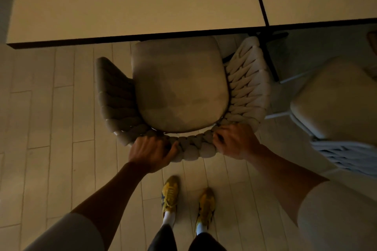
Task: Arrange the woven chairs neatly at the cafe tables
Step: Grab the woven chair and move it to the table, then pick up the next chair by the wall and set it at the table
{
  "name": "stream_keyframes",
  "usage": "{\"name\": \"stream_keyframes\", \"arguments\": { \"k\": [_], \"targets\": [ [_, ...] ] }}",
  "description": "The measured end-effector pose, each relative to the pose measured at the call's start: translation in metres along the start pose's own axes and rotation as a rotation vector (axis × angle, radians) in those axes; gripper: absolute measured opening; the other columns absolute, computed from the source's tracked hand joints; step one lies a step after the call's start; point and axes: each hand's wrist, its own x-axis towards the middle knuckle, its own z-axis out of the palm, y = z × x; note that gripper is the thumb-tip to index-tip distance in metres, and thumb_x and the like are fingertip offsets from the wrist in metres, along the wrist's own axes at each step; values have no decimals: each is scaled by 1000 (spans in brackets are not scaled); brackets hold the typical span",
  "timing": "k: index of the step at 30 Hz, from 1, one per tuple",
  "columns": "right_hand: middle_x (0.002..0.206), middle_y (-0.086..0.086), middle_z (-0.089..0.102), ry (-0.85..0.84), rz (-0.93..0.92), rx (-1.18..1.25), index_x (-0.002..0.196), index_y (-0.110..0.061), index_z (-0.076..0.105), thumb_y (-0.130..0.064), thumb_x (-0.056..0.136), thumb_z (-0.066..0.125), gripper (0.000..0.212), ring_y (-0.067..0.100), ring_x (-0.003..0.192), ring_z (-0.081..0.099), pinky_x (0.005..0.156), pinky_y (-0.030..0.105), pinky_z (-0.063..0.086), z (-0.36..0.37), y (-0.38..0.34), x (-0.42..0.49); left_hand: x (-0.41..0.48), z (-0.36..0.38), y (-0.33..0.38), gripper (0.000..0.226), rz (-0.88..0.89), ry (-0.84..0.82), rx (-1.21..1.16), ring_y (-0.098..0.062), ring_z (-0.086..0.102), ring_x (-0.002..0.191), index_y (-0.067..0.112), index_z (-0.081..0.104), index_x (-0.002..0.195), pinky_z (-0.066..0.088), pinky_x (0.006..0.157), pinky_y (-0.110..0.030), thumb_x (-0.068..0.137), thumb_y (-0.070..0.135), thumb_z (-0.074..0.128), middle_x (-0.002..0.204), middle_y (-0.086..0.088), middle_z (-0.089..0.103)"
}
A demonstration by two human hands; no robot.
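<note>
Left hand (152, 150) and right hand (234, 141) both grip the woven chair's (179, 87) near backrest, its seat front tucked under the surface (132, 0).

Dim, warm yellowish light throughout. The chair (179, 87) is brighter on its right woven side, shadowed on its left. Beyond it the table (122, 6) edge bows with wide-angle distortion. Details look soft, slightly blurred.
</note>
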Motion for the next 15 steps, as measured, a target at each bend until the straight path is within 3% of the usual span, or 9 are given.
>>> {"name": "stream_keyframes", "arguments": {
  "k": [2, 5, 6, 8, 10, 12, 15],
  "targets": [
    [69, -2, 66, -67, 0, 13, 68, -20, 64, -40, 97, 42, 41, 18, 53, 54, 47, 28, 38, 1, 1, -1, 2, 1, -1, 72, 44, -3, -19, -1, 45, 46, 34, 70, 97, 36, 45, -21, 97, 72, 9, 55, 12, 50],
    [84, 10, 68, -195, -106, -64, 96, -11, 66, -28, 96, 53, 21, 30, 71, 64, 58, 34, 44, -11, -12, -11, 5, -5, -6, 78, 97, -40, -64, 0, 52, 56, 33, 69, 100, 40, 51, -21, 95, 74, 3, 67, 13, 60],
    [93, 11, 69, -234, -36, -45, 104, -11, 66, -30, 99, 49, 26, 31, 82, 65, 68, 38, 47, -20, -17, -15, 5, -14, -7, 79, 110, -59, -95, 0, 56, 59, 32, 69, 99, 47, 55, -22, 94, 74, 2, 69, 13, 63],
    [107, 7, 69, -252, 63, -12, 110, -16, 66, -41, 102, 35, 40, 28, 98, 63, 87, 42, 46, -35, -24, -21, 6, -34, -6, 59, 166, -103, -72, -3, 64, 68, 33, 68, 106, 56, 65, -27, 101, 66, 19, 76, 14, 68],
    [114, 3, 69, -263, 143, 82, 115, -20, 64, -48, 97, 35, 44, 24, 104, 61, 91, 39, 44, -52, -33, -33, 5, -59, -1, 39, 187, -147, -67, -1, 61, 72, 36, 66, 113, 50, 66, -22, 104, 55, 33, 85, 15, 70],
    [125, 4, 66, -304, 165, 95, 126, -19, 59, -49, 93, 43, 47, 25, 112, 60, 89, 37, 47, -71, -38, -44, 5, -80, 5, 37, 170, -180, -106, 4, 55, 69, 38, 66, 116, 38, 62, -16, 104, 54, 35, 88, 14, 72],
    [139, 7, 59, -367, 252, 123, 140, -17, 52, -43, 97, 50, 50, 29, 124, 55, 98, 44, 45, -106, -46, -68, 0, -107, 18, 41, 254, -231, -74, -2, 64, 81, 36, 67, 119, 43, 69, -18, 103, 55, 34, 102, 12, 74]
  ]
}}
